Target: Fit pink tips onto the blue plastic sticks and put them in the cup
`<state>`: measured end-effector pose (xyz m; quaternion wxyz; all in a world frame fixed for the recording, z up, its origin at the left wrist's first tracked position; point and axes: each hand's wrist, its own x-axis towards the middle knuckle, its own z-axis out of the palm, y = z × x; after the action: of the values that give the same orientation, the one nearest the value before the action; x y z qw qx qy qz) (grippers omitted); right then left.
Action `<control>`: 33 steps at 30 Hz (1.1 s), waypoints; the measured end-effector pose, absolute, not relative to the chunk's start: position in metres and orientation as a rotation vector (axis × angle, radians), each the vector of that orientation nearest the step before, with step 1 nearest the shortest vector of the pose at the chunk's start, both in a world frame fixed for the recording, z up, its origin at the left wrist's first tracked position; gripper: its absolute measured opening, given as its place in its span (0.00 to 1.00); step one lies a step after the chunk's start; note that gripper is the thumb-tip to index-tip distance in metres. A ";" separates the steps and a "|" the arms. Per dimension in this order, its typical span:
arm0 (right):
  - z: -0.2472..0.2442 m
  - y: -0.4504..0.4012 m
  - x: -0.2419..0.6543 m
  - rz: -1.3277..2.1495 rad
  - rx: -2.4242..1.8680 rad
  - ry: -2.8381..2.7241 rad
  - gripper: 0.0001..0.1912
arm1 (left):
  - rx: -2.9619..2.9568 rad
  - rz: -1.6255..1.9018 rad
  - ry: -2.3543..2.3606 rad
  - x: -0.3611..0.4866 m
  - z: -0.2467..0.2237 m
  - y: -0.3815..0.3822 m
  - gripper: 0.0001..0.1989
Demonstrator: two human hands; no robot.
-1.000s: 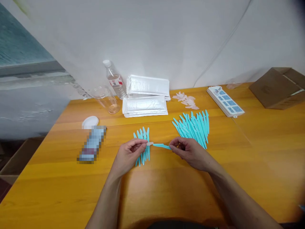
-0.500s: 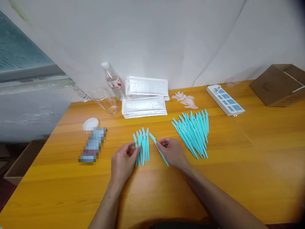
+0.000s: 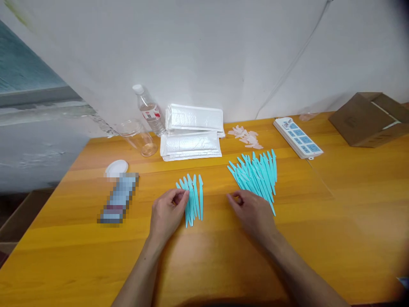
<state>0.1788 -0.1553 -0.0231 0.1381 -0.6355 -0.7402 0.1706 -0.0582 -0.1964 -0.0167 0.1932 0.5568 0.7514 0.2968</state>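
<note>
Several slim turquoise eyebrow razors (image 3: 195, 200) lie side by side in a small row in front of me. My left hand (image 3: 166, 214) covers the left end of that row, thumb and fingertips pinched together over the razors; what is between them is hidden. To the right, a larger fanned pile of the same razors (image 3: 257, 172) is spread on the table. My right hand (image 3: 257, 215) hovers at the lower left of that pile, fingers loosely curled with the thumb apart, and nothing shows in it.
Silvery bubble mailers (image 3: 191, 145), small pale pink pieces (image 3: 246, 137) and a power strip (image 3: 298, 138) line the back of the wooden table (image 3: 204, 264). A bottle (image 3: 151, 113), clear jar (image 3: 145, 143), white lid (image 3: 116, 168) and blurred-out flat object (image 3: 119, 198) sit left. A cardboard box (image 3: 358, 121) stands right.
The razor that my right hand held now lies at the right end of the small row. My right hand has let it go and moved right, toward the larger pile.
</note>
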 end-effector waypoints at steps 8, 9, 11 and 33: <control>-0.033 -0.144 0.224 0.357 -2.056 -2.101 0.15 | 2.023 0.658 1.802 0.005 -0.015 -0.058 0.12; -0.032 -0.141 0.225 0.430 -2.043 -2.080 0.14 | 2.054 0.640 1.782 0.013 -0.016 -0.040 0.12; -0.031 -0.137 0.227 0.591 -2.014 -2.012 0.13 | 2.115 0.610 1.748 0.026 -0.017 -0.006 0.12; -0.009 -0.129 0.244 1.482 -1.464 -1.440 0.20 | 1.822 0.743 1.384 0.013 0.009 -0.039 0.17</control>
<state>0.2439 -0.1286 -0.0086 0.2998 -0.5516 -0.5424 0.5583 0.0126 -0.0388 0.0087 0.3599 0.7067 0.5368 0.2880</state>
